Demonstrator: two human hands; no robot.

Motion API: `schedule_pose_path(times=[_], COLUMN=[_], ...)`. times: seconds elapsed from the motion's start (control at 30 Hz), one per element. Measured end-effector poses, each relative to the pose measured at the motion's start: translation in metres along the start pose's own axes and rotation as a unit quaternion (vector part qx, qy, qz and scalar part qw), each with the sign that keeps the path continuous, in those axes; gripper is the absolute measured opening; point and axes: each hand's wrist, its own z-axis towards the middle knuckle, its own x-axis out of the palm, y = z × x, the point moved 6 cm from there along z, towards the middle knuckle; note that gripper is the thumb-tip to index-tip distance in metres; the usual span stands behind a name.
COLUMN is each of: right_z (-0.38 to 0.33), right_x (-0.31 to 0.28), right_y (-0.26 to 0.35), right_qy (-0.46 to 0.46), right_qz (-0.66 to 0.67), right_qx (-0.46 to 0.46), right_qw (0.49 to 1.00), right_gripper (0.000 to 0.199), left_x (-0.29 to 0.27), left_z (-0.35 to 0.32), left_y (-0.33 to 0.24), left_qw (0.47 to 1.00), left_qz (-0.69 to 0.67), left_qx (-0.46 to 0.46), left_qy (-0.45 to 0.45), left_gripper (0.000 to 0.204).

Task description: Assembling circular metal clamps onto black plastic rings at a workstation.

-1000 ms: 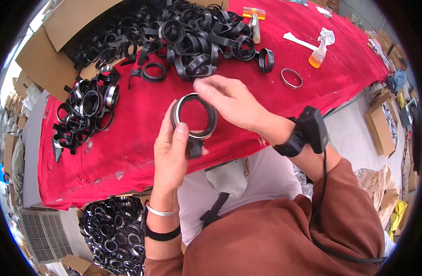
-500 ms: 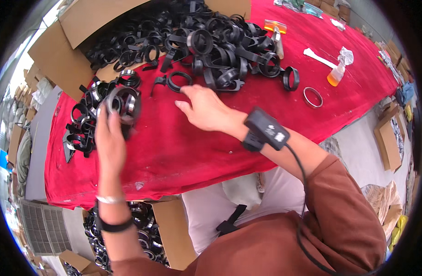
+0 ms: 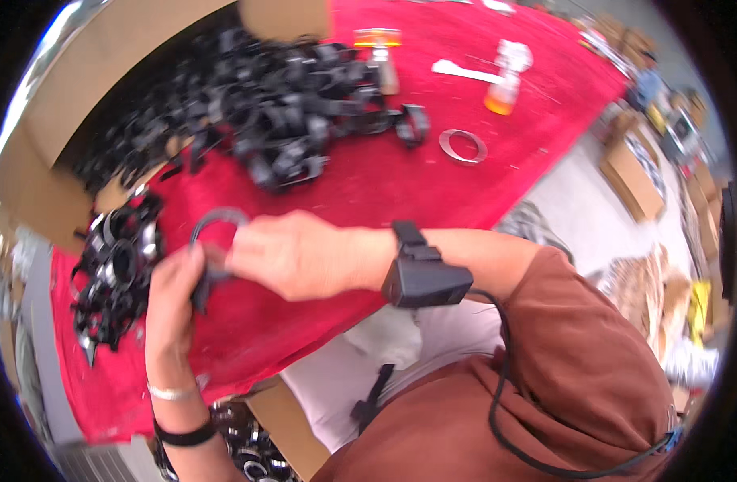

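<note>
A black plastic ring with a tab (image 3: 222, 214) is between my two hands above the near left of the cloth, smeared by motion. My left hand (image 3: 172, 293) grips its lower left side, thumb up against it. From the right, my right hand (image 3: 284, 253) pinches the ring's edge with curled fingers. Just left of my left hand lies a heap of black rings with shiny metal bands (image 3: 119, 257). Farther off, a large pile of plain black rings (image 3: 280, 112) spills from an open cardboard box (image 3: 43, 189).
On the red cloth (image 3: 360, 189) lie a loose metal ring (image 3: 463, 146), an orange-and-clear bottle (image 3: 503, 84), a white strip-like tool (image 3: 465, 71) and an orange-headed tool (image 3: 378, 40). Below the table edge, a carton (image 3: 284, 422) stands beside more banded rings.
My left hand has left the banded heap and my right hand has come back from the big pile with a black ring. Both hands now meet on it. The view has turned.
</note>
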Motion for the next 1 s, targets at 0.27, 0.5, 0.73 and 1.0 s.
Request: schedule_pose_path(times=[0.27, 0.5, 0.73, 1.0], right_z=[-0.163, -0.197, -0.161, -0.164], right_x=[-0.167, -0.178, -0.168, -0.181], right_y=[-0.083, -0.141, -0.07, -0.06], right_qy=[-0.117, 0.07, 0.007, -0.042], right_qz=[-0.291, -0.287, -0.35, -0.22], right_qx=[0.435, 0.446, 0.117, 0.192], right_qw=[0.844, 0.845, 0.929, 0.956], right_gripper=[0.066, 0.072, 0.056, 0.065], left_x=[0.068, 0.119, 0.148, 0.158], left_z=[-0.056, -0.074, -0.084, -0.091], left_y=[0.048, 0.046, 0.043, 0.046], left_qw=[0.952, 0.912, 0.89, 0.875], left_qz=[-0.289, -0.382, -0.413, -0.429], left_qx=[-0.099, -0.129, -0.183, -0.219], left_qy=[0.037, 0.07, 0.058, 0.045], left_gripper=[0.032, 0.036, 0.054, 0.057])
